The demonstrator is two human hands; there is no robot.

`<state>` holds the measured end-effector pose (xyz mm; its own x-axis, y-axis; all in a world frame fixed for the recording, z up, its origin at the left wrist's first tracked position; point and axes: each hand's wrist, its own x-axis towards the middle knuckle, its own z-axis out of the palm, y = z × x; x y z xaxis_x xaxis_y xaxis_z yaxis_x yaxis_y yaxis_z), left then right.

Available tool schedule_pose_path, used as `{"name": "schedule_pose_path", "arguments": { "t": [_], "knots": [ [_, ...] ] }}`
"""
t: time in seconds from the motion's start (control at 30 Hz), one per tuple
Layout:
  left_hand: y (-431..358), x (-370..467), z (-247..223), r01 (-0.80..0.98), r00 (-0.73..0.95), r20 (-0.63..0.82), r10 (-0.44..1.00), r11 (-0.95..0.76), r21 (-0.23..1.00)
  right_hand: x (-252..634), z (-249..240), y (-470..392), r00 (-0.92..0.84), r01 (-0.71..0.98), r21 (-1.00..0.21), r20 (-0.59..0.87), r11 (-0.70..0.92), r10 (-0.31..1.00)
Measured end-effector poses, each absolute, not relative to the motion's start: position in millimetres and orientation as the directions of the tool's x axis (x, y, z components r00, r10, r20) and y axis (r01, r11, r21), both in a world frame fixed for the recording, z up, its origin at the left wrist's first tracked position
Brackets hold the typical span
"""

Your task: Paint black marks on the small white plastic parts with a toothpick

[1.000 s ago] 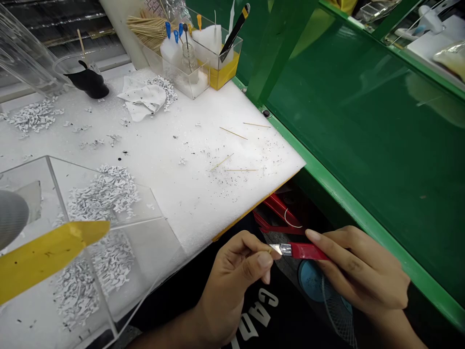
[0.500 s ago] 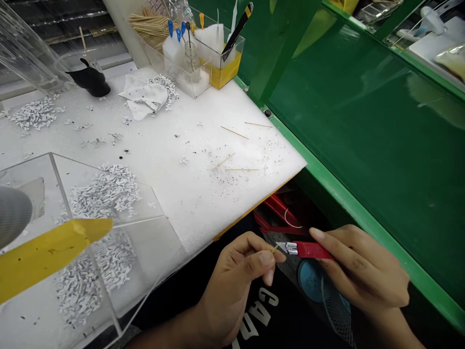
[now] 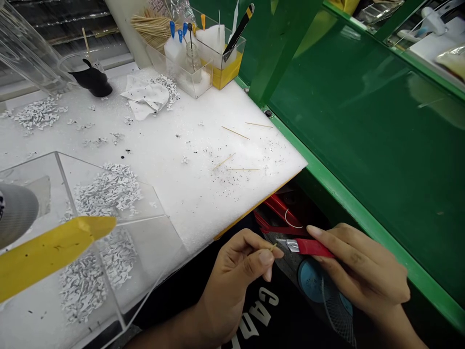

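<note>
My left hand (image 3: 238, 278) pinches a thin wooden stick (image 3: 273, 247) between thumb and fingers; only its short tip shows. In my right hand (image 3: 363, 271) is a red utility knife (image 3: 312, 246), its blade out and pointing left at the stick's tip. A small gap shows between blade and stick. Both hands are beyond the table's front edge, above my dark printed clothing (image 3: 259, 315). Several similar thin sticks (image 3: 235, 132) lie on the white foam table top (image 3: 189, 194) among dark specks.
A clear acrylic box (image 3: 141, 220) with yellow tape (image 3: 54, 252) stands at left, small white pieces (image 3: 109, 191) showing through it. Acrylic holders (image 3: 227, 75) with sticks and tools stand at the back. A green frame (image 3: 290, 135) borders the right. A black cup-like piece (image 3: 94, 82) sits back left.
The knife blade has drawn back slightly from the stick's tip. My left hand keeps its pinch nearly in place. The view has shifted a little.
</note>
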<state>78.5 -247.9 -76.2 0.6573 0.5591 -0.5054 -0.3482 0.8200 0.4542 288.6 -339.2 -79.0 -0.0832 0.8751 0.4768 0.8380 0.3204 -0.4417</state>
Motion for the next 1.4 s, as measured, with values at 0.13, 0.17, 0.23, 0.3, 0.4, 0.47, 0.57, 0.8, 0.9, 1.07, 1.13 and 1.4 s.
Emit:
{"name": "schedule_pose_path", "arguments": {
  "t": [0.13, 0.17, 0.23, 0.3, 0.4, 0.47, 0.57, 0.8, 0.9, 1.07, 1.13, 1.4],
  "knots": [
    [-249.1, 76.5, -78.0, -0.364, 0.667, -0.478, 0.572, 0.810, 0.460, 285.9, -77.8, -337.1, -0.049, 0.845, -0.468, 0.415, 0.260, 0.908],
    [-249.5, 76.1, -79.0, -0.368, 0.667, -0.471, 0.577, 0.805, 0.465, 285.2, -77.5, -337.4, -0.034, 0.843, -0.478, 0.410, 0.246, 0.911],
    [-250.5, 75.7, -81.3, -0.378, 0.666, -0.455, 0.592, 0.793, 0.478, 284.3, -76.7, -339.3, -0.013, 0.832, -0.502, 0.405, 0.235, 0.914],
    [-251.5, 75.7, -83.4, -0.385, 0.661, -0.441, 0.607, 0.779, 0.495, 284.2, -75.6, -342.0, -0.016, 0.817, -0.523, 0.402, 0.244, 0.915],
    [-252.6, 76.1, -84.8, -0.393, 0.654, -0.423, 0.627, 0.760, 0.518, 284.9, -73.5, -345.3, -0.043, 0.802, -0.539, 0.380, 0.258, 0.924],
    [-252.9, 76.7, -84.7, -0.399, 0.651, -0.414, 0.637, 0.750, 0.527, 285.3, -72.4, -345.9, -0.058, 0.800, -0.540, 0.365, 0.262, 0.929],
    [-252.8, 77.8, -84.2, -0.402, 0.643, -0.407, 0.649, 0.738, 0.541, 285.0, -72.5, -344.8, -0.071, 0.803, -0.533, 0.358, 0.266, 0.931],
    [-253.2, 74.9, -82.1, -0.400, 0.626, -0.393, 0.674, 0.710, 0.580, 283.2, -73.0, -343.2, -0.077, 0.804, -0.532, 0.351, 0.267, 0.933],
    [-253.0, 75.0, -83.3, -0.396, 0.621, -0.392, 0.679, 0.703, 0.590, 283.1, -72.4, -343.7, -0.073, 0.799, -0.542, 0.341, 0.259, 0.937],
    [-252.2, 76.6, -86.6, -0.395, 0.611, -0.396, 0.685, 0.698, 0.597, 283.4, -74.9, -343.4, -0.041, 0.788, -0.574, 0.310, 0.222, 0.950],
    [-252.4, 76.4, -86.6, -0.393, 0.613, -0.392, 0.686, 0.695, 0.602, 283.3, -75.5, -342.8, -0.027, 0.787, -0.579, 0.312, 0.213, 0.950],
    [-252.8, 75.4, -83.6, -0.386, 0.608, -0.418, 0.675, 0.711, 0.587, 282.7, -73.5, -344.0, -0.011, 0.789, -0.574, 0.339, 0.216, 0.941]
  ]
}}
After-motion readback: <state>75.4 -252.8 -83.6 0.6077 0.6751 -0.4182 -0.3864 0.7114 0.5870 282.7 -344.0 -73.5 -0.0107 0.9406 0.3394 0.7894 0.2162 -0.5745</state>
